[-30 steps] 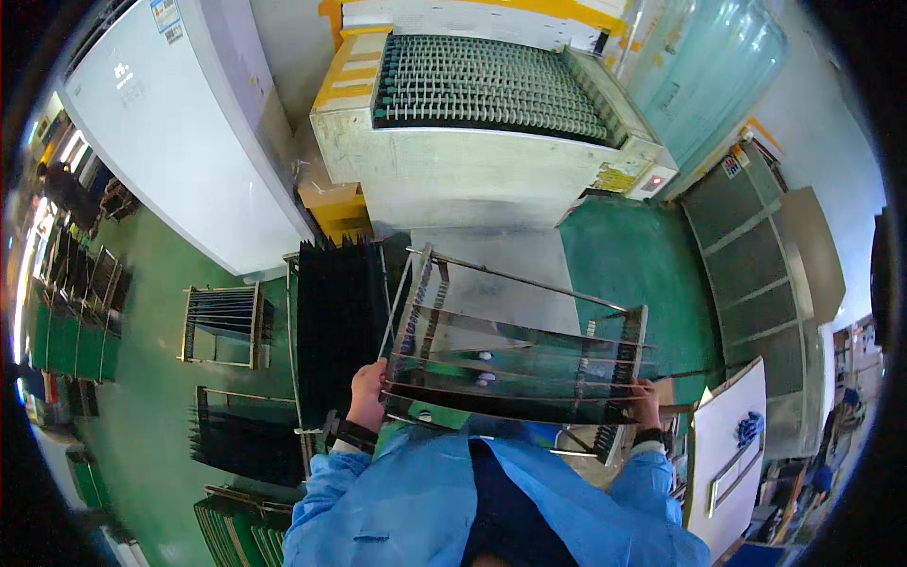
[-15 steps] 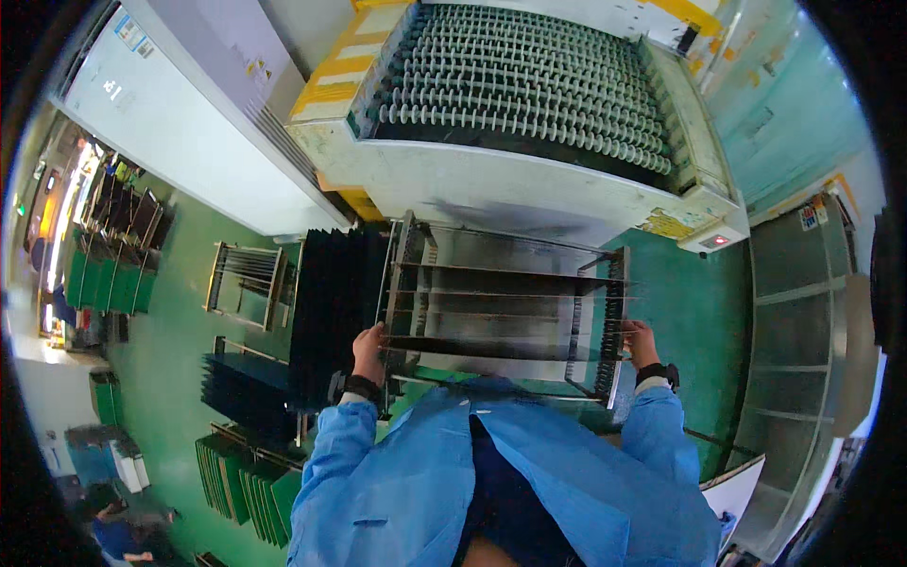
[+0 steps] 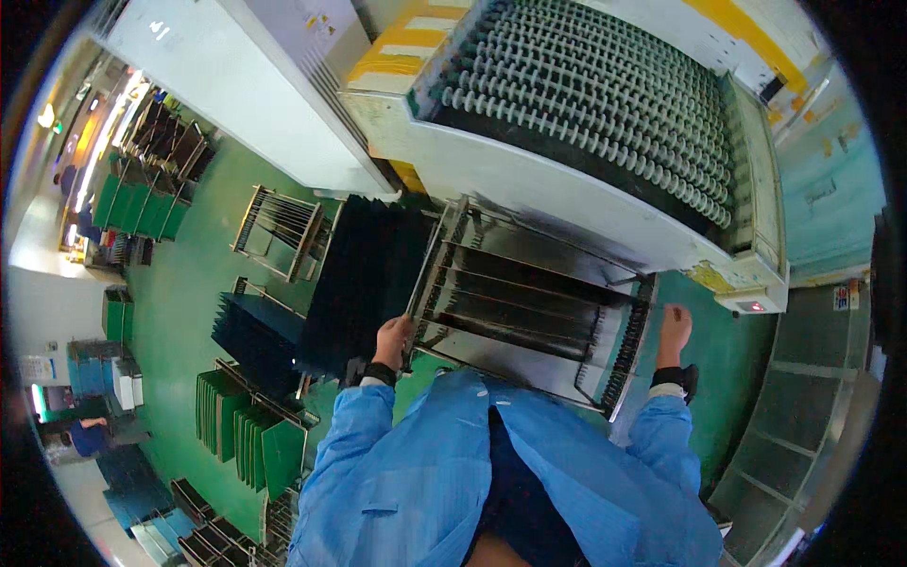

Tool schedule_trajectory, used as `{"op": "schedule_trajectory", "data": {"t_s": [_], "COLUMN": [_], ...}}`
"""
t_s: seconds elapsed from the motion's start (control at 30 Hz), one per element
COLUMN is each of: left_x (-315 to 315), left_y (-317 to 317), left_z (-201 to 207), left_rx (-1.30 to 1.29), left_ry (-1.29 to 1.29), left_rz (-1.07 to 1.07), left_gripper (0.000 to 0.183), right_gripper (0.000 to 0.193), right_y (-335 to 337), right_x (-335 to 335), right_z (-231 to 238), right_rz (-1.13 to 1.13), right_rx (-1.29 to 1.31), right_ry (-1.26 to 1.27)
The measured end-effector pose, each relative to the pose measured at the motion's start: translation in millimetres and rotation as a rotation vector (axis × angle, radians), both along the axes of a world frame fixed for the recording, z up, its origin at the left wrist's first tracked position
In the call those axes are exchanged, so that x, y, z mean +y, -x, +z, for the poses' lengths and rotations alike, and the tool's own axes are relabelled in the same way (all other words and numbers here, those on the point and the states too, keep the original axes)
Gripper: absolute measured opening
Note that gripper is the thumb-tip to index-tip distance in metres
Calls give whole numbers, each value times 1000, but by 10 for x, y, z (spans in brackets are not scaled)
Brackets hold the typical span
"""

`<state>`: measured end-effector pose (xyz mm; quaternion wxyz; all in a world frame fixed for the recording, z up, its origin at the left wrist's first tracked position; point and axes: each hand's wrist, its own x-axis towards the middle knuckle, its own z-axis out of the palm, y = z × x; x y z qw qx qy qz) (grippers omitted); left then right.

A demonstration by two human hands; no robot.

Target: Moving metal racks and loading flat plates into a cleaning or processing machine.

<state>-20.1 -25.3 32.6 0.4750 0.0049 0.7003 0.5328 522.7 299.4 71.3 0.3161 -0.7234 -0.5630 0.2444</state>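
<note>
A metal slotted rack point(image 3: 619, 383) stands before me, with several thin dark panels point(image 3: 515, 317) upright across it between its two toothed side rails. My left hand point(image 3: 392, 342) is at the rack's left rail, fingers curled in; what they grip, if anything, is hidden. Just outside the right rail is my right hand point(image 3: 675, 331), raised, with its fingers drawn together near the end of the farthest panel. Whether it pinches that panel's edge is too fine to make out.
Beyond the rack is a machine point(image 3: 567, 189) with rows of white roller discs point(image 3: 605, 123). Black panels point(image 3: 364, 283) stand tightly packed left of the rack. Green panels point(image 3: 231, 425) are lower left; a grey shelved frame point(image 3: 803, 406) is at right. Another person point(image 3: 87, 437) is far left.
My view has turned, so the rack and machine now slant down to the right. My right hand has moved off the right rail, outward and up; my left hand stays by the left rail.
</note>
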Motion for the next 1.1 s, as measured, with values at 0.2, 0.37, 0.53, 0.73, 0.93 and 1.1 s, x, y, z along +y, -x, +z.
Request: {"op": "schedule_trajectory", "data": {"t_s": [0.2, 0.37, 0.53, 0.73, 0.93, 1.1], "left_x": [-582, -1205, -2000, -2740, -2857, -2831], "left_y": [-152, -393, -614, -912, -886, -762], "left_z": [74, -85, -248, -750, -737, -680], "left_rx": [-149, -104, -90, -239, -256, -257], "left_ry": [7, -77, 2, 96, 161, 119], "left_rz": [89, 251, 416, 578, 577, 565], "left_gripper": [34, 30, 27, 29, 29, 30], "right_gripper": [34, 37, 31, 30, 33, 32], "right_y": [1713, 2545, 2656, 2692, 2718, 2759], "right_x": [58, -21, -37, 9, -64, -284], "right_z": [617, 592, 547, 454, 921, 2112], "right_rz": [701, 1147, 991, 1035, 1103, 1017], "right_rx": [-90, -67, -587, -667, -666, -620], "right_ry": [-205, 220, 133, 111, -67, -90]}}
